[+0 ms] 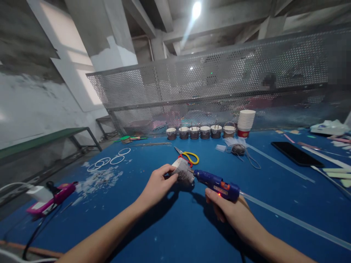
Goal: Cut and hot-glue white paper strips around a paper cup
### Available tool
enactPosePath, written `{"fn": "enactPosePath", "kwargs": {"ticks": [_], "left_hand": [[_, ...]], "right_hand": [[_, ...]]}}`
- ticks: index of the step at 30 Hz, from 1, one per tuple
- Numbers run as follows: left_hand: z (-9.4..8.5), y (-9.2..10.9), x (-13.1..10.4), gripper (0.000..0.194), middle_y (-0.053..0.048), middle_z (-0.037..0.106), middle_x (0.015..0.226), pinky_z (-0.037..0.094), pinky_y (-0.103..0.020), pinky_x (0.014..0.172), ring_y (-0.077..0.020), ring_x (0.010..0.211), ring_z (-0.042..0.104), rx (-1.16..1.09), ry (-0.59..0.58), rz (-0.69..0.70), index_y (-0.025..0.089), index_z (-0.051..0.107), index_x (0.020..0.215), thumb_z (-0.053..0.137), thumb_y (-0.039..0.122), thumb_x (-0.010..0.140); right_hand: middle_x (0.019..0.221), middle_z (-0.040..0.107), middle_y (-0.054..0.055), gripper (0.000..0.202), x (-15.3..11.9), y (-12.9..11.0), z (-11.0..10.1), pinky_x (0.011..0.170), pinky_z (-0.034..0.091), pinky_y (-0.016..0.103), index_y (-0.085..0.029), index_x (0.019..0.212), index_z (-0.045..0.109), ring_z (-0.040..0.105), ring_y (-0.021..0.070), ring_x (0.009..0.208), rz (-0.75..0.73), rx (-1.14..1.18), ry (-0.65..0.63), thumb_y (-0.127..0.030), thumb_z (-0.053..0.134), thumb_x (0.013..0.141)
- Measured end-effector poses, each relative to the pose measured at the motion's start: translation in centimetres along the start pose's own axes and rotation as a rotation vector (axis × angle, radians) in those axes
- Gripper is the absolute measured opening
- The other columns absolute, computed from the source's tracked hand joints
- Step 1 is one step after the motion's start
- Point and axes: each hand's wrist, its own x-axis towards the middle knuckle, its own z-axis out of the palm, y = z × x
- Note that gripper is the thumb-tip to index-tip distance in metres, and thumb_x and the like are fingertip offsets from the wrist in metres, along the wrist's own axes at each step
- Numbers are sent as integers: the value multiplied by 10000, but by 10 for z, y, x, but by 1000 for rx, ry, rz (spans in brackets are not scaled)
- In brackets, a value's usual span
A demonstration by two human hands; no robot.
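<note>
In the head view, clock directions are read on the picture, from the held cup.

The left hand (161,181) pinches a grey-wrapped cup (185,174) between thumb and fingertips, a narrow grip on its left side. The cup is near the middle of the blue table (164,233), tilted, its pale part towards 10 o'clock and its rough grey wrapping towards 4 o'clock; its long axis seems to run between those two, though the fingers hide part of it.

The right hand (230,209) is closed around a blue glue gun (216,183), at about 4 o'clock. The gun's long axis slants, its nozzle pointing to 10 o'clock and right at the cup's wrapping; whether they touch is hard to tell. A clear glue stick (296,221) runs from its rear towards 4 o'clock, and a small light glows on its body.

Scissors (194,157) with red and yellow handles lie just beyond the cup at 12 to 1 o'clock, blades to 10. Six wrapped cups (204,133) stand in a row from 12 to 2. A stack of paper cups (246,122) and a grey yarn ball (238,149) are at 2, a black phone (297,153) at 3, white rings (117,159) at 9, and a pink power strip (61,193) between 8 and 9.
</note>
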Motion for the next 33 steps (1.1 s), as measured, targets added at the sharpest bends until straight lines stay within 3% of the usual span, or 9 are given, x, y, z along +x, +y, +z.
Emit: {"fn": "enactPosePath", "kwargs": {"ticks": [3, 8, 12, 18, 33], "left_hand": [[4, -2, -1, 157, -26, 676, 740, 450, -276, 690, -177, 717, 597, -140, 26, -99, 178, 712, 756, 579, 231, 689], [8, -9, -4, 246, -43, 708, 847, 464, -279, 760, -185, 805, 621, -284, 67, -132, 171, 727, 855, 617, 164, 634], [11, -8, -9, 314, -36, 695, 822, 490, -300, 742, -176, 725, 637, -368, 111, -158, 174, 694, 981, 651, 229, 674], [14, -2, -15, 281, -49, 700, 843, 518, -305, 735, -169, 706, 635, -492, 81, -161, 167, 702, 901, 664, 399, 748], [21, -7, -13, 212, -38, 699, 827, 518, -268, 696, -152, 707, 624, -702, 31, -170, 166, 716, 834, 696, 349, 730]], "right_hand": [[388, 402, -62, 409, -1, 3, 2, 425, 273, 243, -195, 608, 560, 363, 96, 380, -1, -17, -19, -578, 553, 750], [381, 387, -65, 389, 0, 5, 8, 414, 248, 240, -201, 587, 530, 343, 91, 379, -15, -11, -42, -556, 561, 741], [364, 382, -65, 401, 2, 8, 12, 404, 233, 243, -203, 584, 530, 333, 91, 363, -14, 17, -34, -572, 573, 736], [354, 391, -62, 436, 4, 10, 12, 418, 259, 242, -194, 610, 562, 354, 97, 359, -1, -1, -33, -606, 551, 751], [329, 400, -57, 541, 5, 12, 12, 451, 318, 241, -177, 632, 576, 364, 100, 349, -21, 90, -38, -707, 545, 741]]}}
